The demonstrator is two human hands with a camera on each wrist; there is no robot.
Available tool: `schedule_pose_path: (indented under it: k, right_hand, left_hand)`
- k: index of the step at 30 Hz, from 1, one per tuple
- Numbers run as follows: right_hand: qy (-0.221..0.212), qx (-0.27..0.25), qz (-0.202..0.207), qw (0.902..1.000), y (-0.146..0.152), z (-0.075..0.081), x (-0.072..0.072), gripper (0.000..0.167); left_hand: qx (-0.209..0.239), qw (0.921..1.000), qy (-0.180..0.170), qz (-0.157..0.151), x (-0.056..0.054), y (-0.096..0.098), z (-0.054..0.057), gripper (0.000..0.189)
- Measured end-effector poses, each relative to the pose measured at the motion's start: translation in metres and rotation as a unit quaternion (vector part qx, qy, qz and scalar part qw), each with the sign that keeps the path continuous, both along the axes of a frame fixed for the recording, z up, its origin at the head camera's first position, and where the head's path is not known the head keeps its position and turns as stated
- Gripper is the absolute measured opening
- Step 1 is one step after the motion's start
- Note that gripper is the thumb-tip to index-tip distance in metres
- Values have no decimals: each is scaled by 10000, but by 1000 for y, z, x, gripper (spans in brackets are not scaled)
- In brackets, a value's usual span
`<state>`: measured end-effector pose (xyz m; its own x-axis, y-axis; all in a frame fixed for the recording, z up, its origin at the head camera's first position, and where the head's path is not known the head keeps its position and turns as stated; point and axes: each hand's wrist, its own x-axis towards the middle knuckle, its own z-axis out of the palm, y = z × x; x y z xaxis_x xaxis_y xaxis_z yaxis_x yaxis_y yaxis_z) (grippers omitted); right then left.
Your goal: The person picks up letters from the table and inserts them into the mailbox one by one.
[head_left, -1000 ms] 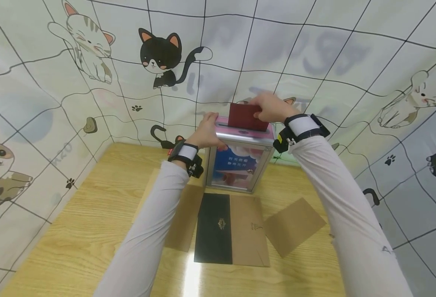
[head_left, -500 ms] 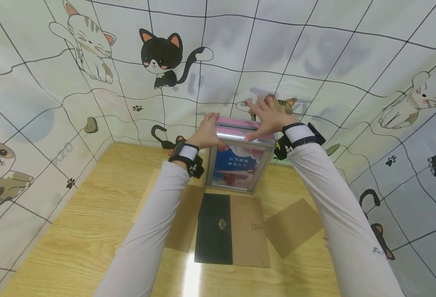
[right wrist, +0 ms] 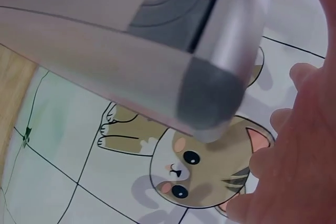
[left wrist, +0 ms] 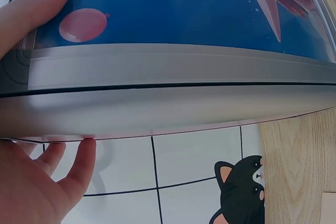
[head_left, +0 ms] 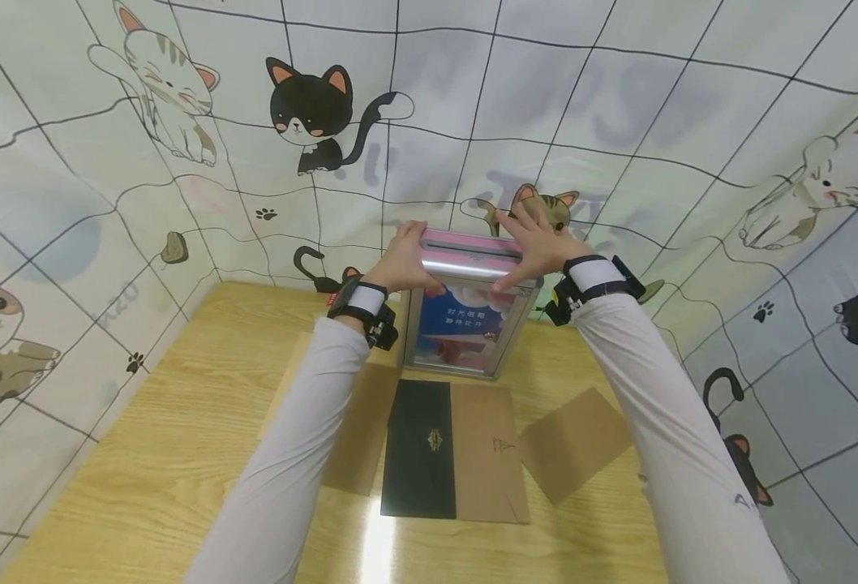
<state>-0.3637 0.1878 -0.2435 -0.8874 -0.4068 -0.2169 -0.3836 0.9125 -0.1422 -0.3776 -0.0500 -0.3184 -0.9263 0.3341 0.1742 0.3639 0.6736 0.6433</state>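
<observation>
A silver-framed letter box (head_left: 458, 324) with a pink top and a blue printed front panel stands upright against the back wall. Along its top runs a narrow slot (head_left: 469, 246). My left hand (head_left: 403, 259) grips the box's upper left corner. In the left wrist view its thumb lies on the front panel of the letter box (left wrist: 173, 66), while its fingers reach behind. My right hand (head_left: 537, 245) spreads its fingers around the upper right corner. The right wrist view shows that hand (right wrist: 299, 140) holding nothing, with a gap between its fingers and the grey corner.
On the wooden table (head_left: 159, 422) before the box lie a black-and-brown envelope (head_left: 419, 454), a plain brown envelope (head_left: 577, 444) at right, and another brown one (head_left: 359, 438) partly under the left forearm. A cat-print cloth (head_left: 225, 195) hangs behind and at both sides.
One second ago my right hand held a dark red envelope at the slot; it is now out of sight. That hand has spread its fingers and come down beside the corner. The left stays put.
</observation>
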Motion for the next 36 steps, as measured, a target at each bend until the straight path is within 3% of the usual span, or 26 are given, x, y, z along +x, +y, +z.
schedule_pose_path:
  k: [15,28,36]
  right_hand:
    - [-78,-656,-86,9978,12,-27,-1,118]
    - [605,-1622,-111,9848,13,-49,-2,115]
    - [739,-1709,-282,9821,10,-52,-4,110]
  left_hand:
    - [93,9999,-68,-49,3,1,3,116]
    - [-19,9999,-1,-134,3,0,2,116]
    - [-18,9998,65,-205,-3,-2,2,117]
